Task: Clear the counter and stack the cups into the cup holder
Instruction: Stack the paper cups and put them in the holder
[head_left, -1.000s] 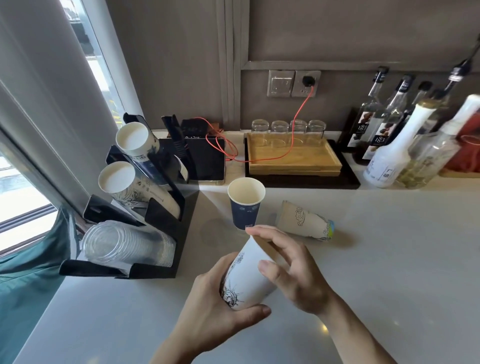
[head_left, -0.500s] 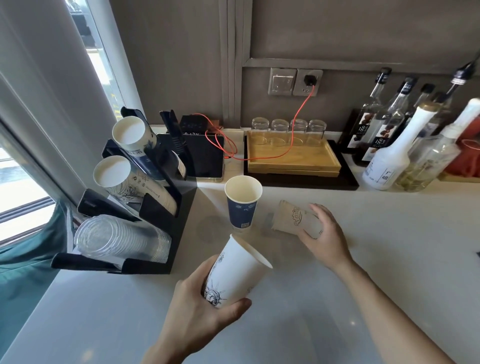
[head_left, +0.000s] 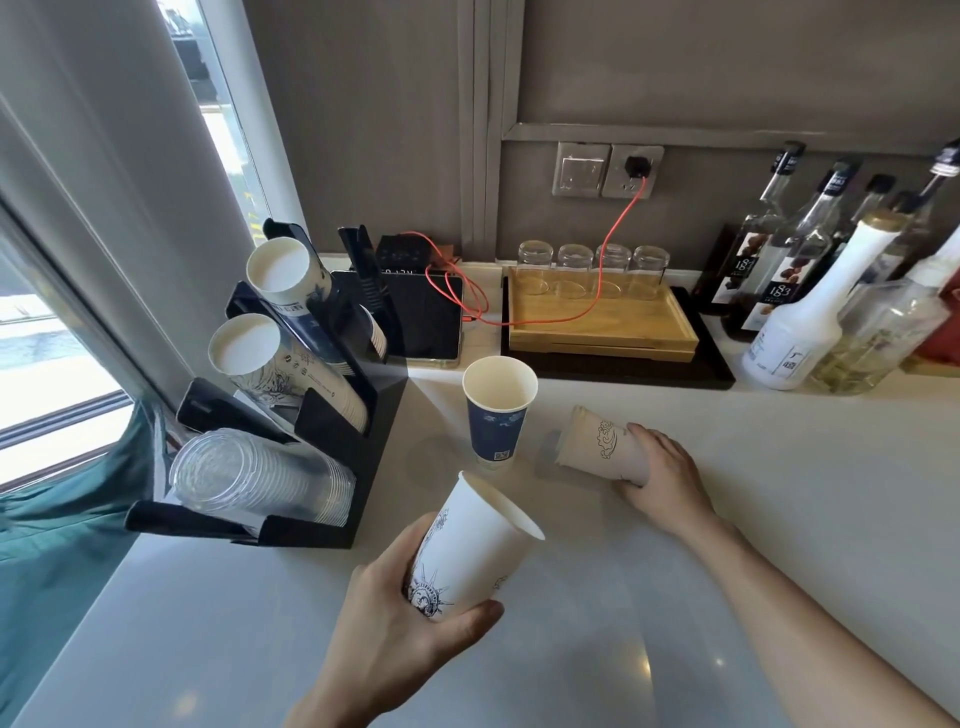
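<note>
My left hand (head_left: 395, 618) grips a white paper cup (head_left: 475, 545) printed with a statue drawing, tilted with its mouth up and to the right. My right hand (head_left: 662, 475) is wrapped around a beige paper cup (head_left: 597, 447) that lies on its side on the white counter (head_left: 779, 493), base pointing left. A blue paper cup (head_left: 498, 415) stands upright between them, untouched. At the left stands the black cup holder (head_left: 374, 421), with two slanted stacks of paper cups (head_left: 270, 353) above and a stack of clear plastic cups (head_left: 260, 475) at the bottom.
A black tablet (head_left: 426, 317) with a red cable (head_left: 587, 291) leans behind the holder. A wooden tray (head_left: 597, 327) with several upturned glasses sits at the back. Syrup bottles (head_left: 800, 317) crowd the back right. A window and a teal cloth (head_left: 57, 519) are at the left.
My right hand let go of the white cup, reached right and closed on the lying beige cup. My left hand kept the white cup and drew it slightly toward me.
</note>
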